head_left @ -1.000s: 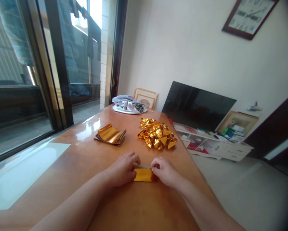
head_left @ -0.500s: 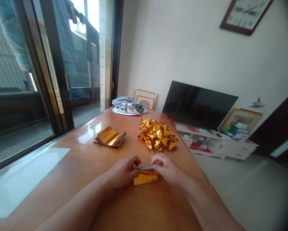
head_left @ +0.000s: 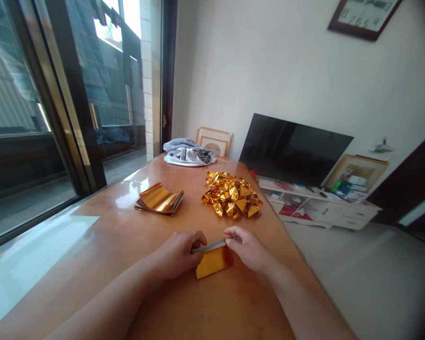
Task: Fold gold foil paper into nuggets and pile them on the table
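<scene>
A partly folded sheet of gold foil paper (head_left: 214, 262) is held low over the near part of the table, its pale underside showing along the upper fold. My left hand (head_left: 180, 255) pinches its left end between thumb and fingers. At the right end, my right hand (head_left: 246, 245) is closed with thumb and forefinger on the fold. Just beyond my right hand lies a heap of folded gold foil pieces (head_left: 231, 193). A curved stack of flat gold foil sheets (head_left: 159, 198) rests on the table beyond my left hand.
The glossy brown table (head_left: 127, 255) runs away from me. Bundled grey cloth (head_left: 189, 153) lies at its far end, near leaning frames (head_left: 214, 139). A pale sheet (head_left: 38, 264) covers the left edge. To the right stand a television (head_left: 293, 148) and a low white cabinet (head_left: 325, 212).
The foil paper has tilted, its left end now lower and its right end higher. Both hands keep their pinch on it. The whole view has shifted slightly.
</scene>
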`<state>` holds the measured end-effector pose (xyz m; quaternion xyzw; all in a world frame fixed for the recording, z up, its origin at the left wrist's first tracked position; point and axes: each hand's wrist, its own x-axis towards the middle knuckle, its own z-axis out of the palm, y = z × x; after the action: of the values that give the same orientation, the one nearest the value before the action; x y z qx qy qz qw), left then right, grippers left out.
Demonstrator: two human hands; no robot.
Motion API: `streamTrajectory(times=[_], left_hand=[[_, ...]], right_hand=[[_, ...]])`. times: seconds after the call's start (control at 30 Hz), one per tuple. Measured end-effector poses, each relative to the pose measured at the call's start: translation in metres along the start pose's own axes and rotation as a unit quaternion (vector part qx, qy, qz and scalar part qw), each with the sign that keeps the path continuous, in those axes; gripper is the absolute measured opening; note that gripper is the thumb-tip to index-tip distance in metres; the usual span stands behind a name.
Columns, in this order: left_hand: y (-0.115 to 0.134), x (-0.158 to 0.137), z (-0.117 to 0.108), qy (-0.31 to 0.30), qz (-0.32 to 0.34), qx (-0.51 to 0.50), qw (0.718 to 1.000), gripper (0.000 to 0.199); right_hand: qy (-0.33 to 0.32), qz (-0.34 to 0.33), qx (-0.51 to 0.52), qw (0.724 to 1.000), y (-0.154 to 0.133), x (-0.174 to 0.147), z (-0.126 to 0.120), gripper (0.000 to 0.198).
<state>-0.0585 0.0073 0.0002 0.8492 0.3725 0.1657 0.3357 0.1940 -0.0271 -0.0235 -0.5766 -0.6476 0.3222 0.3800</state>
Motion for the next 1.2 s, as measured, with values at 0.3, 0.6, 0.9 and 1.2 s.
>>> streamTrajectory(times=[0.3,0.6,0.9,1.2], left_hand=[[0.003,-0.001,-0.001,0.006,0.009,0.022,1.000,0.015],[0.012,-0.002,-0.004,0.015,0.007,0.034,0.999,0.015],[-0.010,0.008,0.006,0.084,-0.023,-0.093,0.992,0.020],[-0.009,0.004,0.009,0.055,-0.042,-0.023,0.997,0.019]], right_hand=[[-0.061,0.025,0.006,0.998,-0.007,-0.011,-0.008,0.027],[-0.015,-0.001,-0.018,1.000,0.005,0.002,0.007,0.011],[0.012,-0.205,-0.268,0.941,-0.050,-0.026,0.010,0.029],[-0.090,-0.200,-0.347,0.912,-0.055,-0.030,0.022,0.019]])
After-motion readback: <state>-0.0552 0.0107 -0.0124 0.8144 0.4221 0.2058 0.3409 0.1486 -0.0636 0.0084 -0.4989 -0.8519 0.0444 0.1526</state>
